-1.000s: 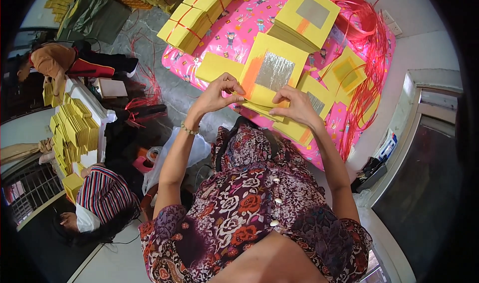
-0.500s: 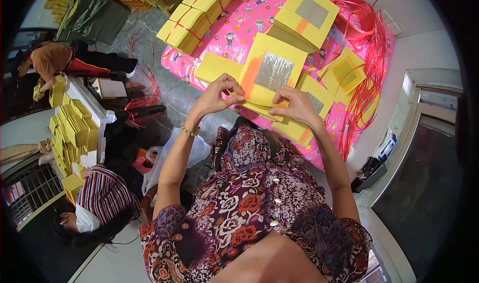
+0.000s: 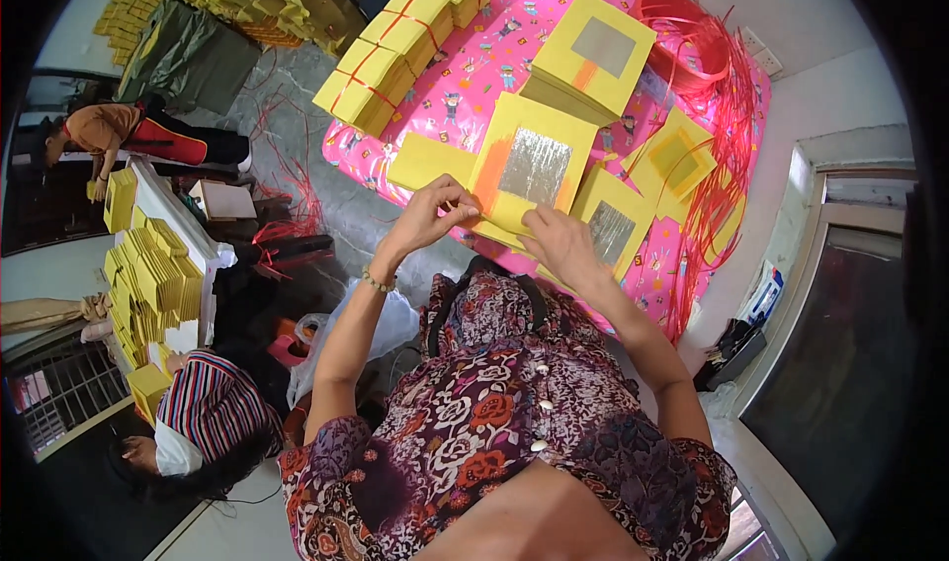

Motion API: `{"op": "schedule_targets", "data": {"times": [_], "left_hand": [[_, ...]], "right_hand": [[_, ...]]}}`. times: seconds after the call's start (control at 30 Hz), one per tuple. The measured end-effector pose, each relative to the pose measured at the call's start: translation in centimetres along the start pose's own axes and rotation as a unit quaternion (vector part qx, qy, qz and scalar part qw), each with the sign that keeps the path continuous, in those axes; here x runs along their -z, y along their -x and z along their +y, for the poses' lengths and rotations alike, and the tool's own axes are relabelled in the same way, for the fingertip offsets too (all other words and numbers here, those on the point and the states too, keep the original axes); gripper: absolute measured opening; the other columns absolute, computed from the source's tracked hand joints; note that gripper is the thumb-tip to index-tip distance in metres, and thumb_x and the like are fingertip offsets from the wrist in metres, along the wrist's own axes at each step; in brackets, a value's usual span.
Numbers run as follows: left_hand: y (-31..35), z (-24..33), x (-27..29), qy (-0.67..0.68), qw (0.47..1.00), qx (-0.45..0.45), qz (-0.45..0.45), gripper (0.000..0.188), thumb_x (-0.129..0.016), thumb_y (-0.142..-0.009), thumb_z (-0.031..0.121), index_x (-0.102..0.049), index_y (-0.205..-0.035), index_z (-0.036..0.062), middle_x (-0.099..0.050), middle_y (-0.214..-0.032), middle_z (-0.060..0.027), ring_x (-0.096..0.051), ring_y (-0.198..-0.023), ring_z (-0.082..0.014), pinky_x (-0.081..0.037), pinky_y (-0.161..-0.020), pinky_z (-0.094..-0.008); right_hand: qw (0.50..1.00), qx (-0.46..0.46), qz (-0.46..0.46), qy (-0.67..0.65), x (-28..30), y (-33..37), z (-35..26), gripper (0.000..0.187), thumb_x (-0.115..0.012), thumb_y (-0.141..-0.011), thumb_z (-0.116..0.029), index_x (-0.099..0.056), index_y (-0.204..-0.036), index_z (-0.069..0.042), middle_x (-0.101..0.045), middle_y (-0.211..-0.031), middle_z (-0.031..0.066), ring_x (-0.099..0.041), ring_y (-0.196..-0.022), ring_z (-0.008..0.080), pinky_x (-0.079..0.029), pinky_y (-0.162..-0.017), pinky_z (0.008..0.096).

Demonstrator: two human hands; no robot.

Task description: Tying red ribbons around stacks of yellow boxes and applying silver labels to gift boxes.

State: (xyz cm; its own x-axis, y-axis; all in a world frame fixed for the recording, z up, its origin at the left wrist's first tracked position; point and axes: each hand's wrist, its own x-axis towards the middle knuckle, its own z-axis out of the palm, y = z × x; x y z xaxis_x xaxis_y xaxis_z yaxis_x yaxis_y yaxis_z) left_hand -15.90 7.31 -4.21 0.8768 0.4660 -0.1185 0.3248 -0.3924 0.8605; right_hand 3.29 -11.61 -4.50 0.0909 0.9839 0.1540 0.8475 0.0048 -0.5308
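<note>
A yellow paper sheet (image 3: 544, 112) with a silver foil square and an orange stripe lies on other yellow paper in front of me. Its near edge is turned up as a fold. My left hand (image 3: 431, 217) is closed in a pinch at the left end of that fold. At the middle of the fold, my right hand (image 3: 565, 243) has its fingertips closed on the same edge, with the thumb partly hidden. Another foil-marked sheet (image 3: 625, 199) lies just right of it, and a plain yellow piece (image 3: 427, 162) lies to its left.
The pink patterned tabletop (image 3: 514, 29) carries a tall stack of foil-marked paper (image 3: 556, 55), bundles tied with red strips (image 3: 368, 83) and a coil of red strips (image 3: 660, 27). At left, two people sit by a table with stacked yellow paper (image 3: 150, 276). A wall closes the right side.
My right hand has slid left along the fold toward my left hand, and its fingers have drawn closer together. My left hand keeps its pinch. The whole view has shifted slightly.
</note>
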Motion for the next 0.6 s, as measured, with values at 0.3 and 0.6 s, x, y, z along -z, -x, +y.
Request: {"op": "schedule_targets", "data": {"times": [0.3,0.6], "left_hand": [[-1.1,2.0,-1.6,-0.218,0.953,-0.207,0.041,0.030,-0.077,-0.078,0.023,-0.069,-0.105,0.0120,-0.065,-0.101,-0.0036,-0.058,-0.098,-0.0252,-0.044,-0.090,-0.0387],[-2.1,2.4,-2.9,-0.202,0.960,-0.182,0.065,0.034,-0.073,-0.079,0.013,-0.066,-0.112,0.0127,-0.063,-0.108,-0.0076,-0.058,-0.103,-0.0282,-0.043,-0.090,-0.0402]], "right_hand": [[1.000,-0.012,-0.002,-0.021,0.3,-0.3,0.9,0.015,-0.066,-0.091,-0.022,-0.060,-0.096,-0.008,-0.060,-0.087,0.0104,-0.065,-0.070,0.0346,-0.053,-0.059,0.0440],[0.996,-0.031,0.003,-0.089,2.4,-2.5,3.2,0.019,-0.065,-0.092,-0.022,-0.063,-0.100,-0.005,-0.063,-0.089,0.0143,-0.064,-0.082,0.0367,-0.052,-0.069,0.0439]]}}
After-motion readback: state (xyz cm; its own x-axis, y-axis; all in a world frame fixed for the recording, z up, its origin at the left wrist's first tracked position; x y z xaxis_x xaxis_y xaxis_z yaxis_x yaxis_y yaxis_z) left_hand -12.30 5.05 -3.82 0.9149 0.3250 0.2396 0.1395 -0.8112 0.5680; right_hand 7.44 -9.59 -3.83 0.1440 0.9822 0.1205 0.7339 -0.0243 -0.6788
